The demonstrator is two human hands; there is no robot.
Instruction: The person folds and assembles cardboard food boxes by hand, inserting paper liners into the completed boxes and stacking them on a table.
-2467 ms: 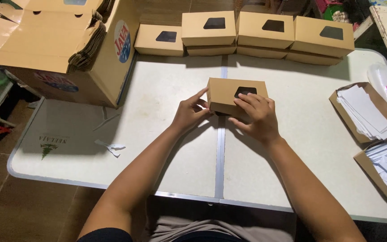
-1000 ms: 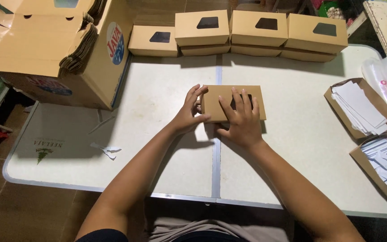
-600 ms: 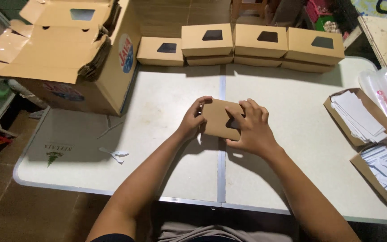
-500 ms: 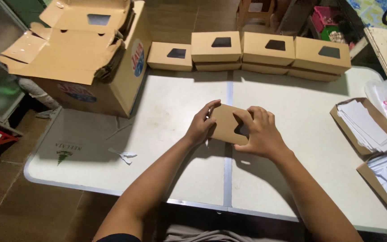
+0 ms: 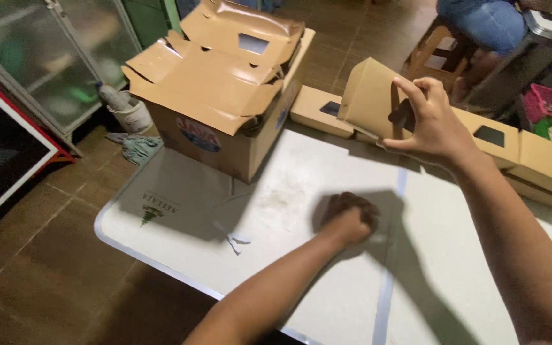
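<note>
From the head camera, the right hand [image 5: 430, 121] is lifting a small kraft cardboard box [image 5: 370, 99] clear of the white folding table [image 5: 276, 211]. Its fingers are curling over the box's top edge and its thumb is bracing the lower side, so the hand is gripping the box by its window end, probably to carry it across without crushing the walls. The box is tilting, one plain panel facing the camera and the dark window cut-out lying partly under the fingers.

The left hand [image 5: 351, 217] is resting on the tabletop below, curled into a loose fist and holding nothing; it seems to be steadying the person as they lean forward. The lifted box is hanging above and slightly right of this fist, well apart from it.

Just beyond the box, a row of finished window boxes [image 5: 544, 160] is lining the table's far edge. To the left, a large open carton [image 5: 225, 108] is sitting on the table corner, with flat box blanks [image 5: 206, 76] spilling over its flaps, which keeps fresh stock within reach. A scrap of paper [image 5: 234, 241] is lying near the left forearm.
</note>
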